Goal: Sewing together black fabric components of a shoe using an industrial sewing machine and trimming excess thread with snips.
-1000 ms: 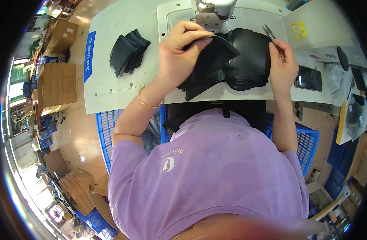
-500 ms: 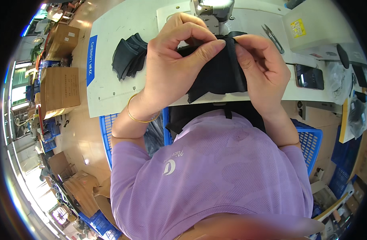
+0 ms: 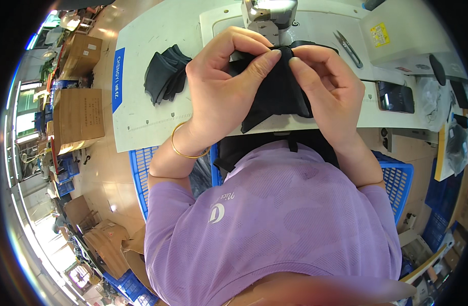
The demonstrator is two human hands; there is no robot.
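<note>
A piece of black fabric (image 3: 276,97) hangs between my hands in front of the sewing machine (image 3: 269,14). My left hand (image 3: 229,81) is closed, thumb and forefinger pinching the fabric's upper edge. Close beside it, my right hand (image 3: 330,81) also pinches the top edge, its thumb on the near side. The lower part of the cloth drapes over the table's front edge area. To the left of my left hand lies a fanned stack of dark fabric pieces (image 3: 165,75). The machine's needle area is partly hidden behind my hands and the cloth.
Thread snips (image 3: 349,49) lie on the white sewing table (image 3: 134,109) at the right, with a dark phone (image 3: 395,97) nearer me. Blue plastic baskets (image 3: 397,181) stand below on both sides of my body. Cardboard boxes (image 3: 80,115) line the floor at left.
Both hands have shifted slightly, their fingertips drawing closer together along the fabric's top edge. More of the cloth now shows to the right, behind my right fingers.
</note>
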